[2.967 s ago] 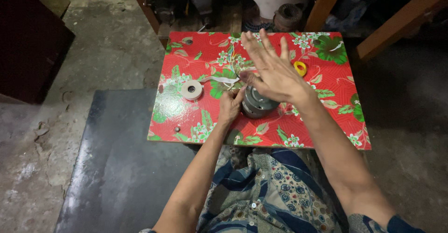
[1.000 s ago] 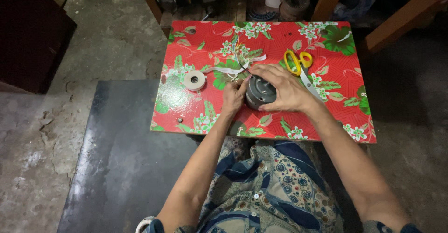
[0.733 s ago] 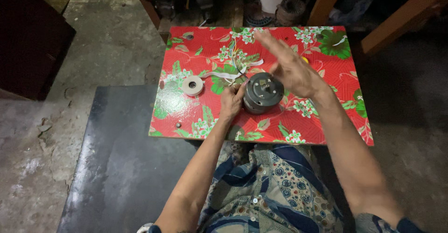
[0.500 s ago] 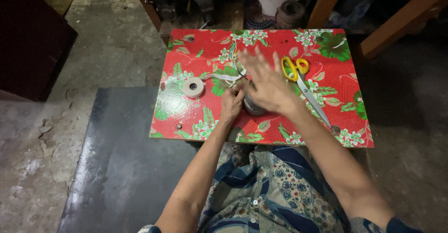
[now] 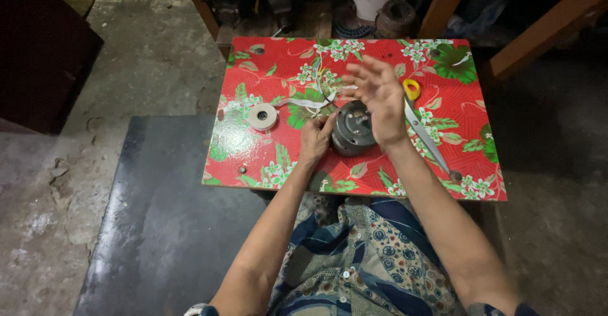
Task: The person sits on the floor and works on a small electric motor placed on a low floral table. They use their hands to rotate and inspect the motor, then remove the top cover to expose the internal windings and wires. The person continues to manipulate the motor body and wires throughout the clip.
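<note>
Round grey metal motor housing [image 5: 352, 128] sits mid-table on glossy red floral oilcloth [image 5: 266, 154], left hand [image 5: 316, 138] pinching its near-left rim, right hand [image 5: 381, 97] raised open above it, fingers spread; yellow-handled scissors [image 5: 423, 123] just right, small tape roll [image 5: 262, 116] well left.

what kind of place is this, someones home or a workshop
Probably a small repair workshop at floor level. A round grey motor part sits on a low table with a red floral cover, with a tape roll and yellow-handled scissors beside it, over a rough concrete floor.
</note>
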